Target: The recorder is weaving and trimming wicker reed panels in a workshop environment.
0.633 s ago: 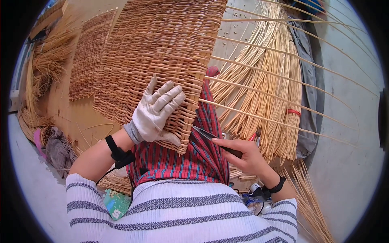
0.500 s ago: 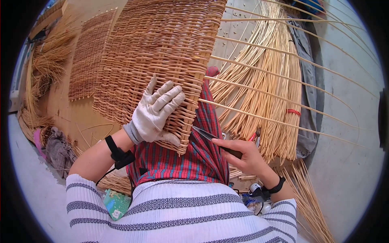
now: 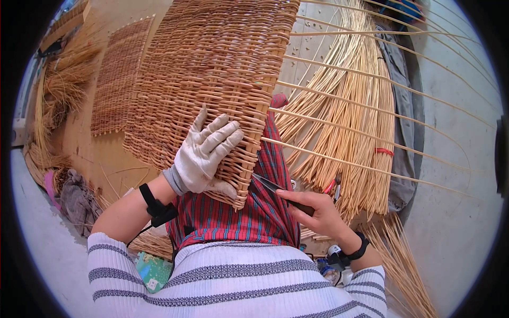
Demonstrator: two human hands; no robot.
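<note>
A brown woven wicker panel point(image 3: 207, 58) lies slanted across my lap, with long pale rods point(image 3: 366, 124) sticking out from its right edge. My left hand point(image 3: 204, 153), in a white glove, rests flat on the panel near its lower corner, fingers stretched out and apart, thumb by the near edge. In my bare right hand point(image 3: 315, 209) is a knife point(image 3: 268, 184) with a dark handle and a pointed grey blade. Its tip is close to the panel's right edge, just below the lowest rod; whether it touches the weave I cannot tell.
A big bundle of pale rods point(image 3: 344, 122) with a red tie lies ahead on the right, beside grey cloth point(image 3: 405, 143). A second woven panel point(image 3: 117, 79) lies at the far left, near loose straw-like strands point(image 3: 66, 87). Red-handled cutters point(image 3: 333, 186) lie by the bundle's near end.
The whole scene sits slightly lower in the picture. My left hand stays flat on the panel, and the knife in my right hand keeps nearly the same place beside the edge.
</note>
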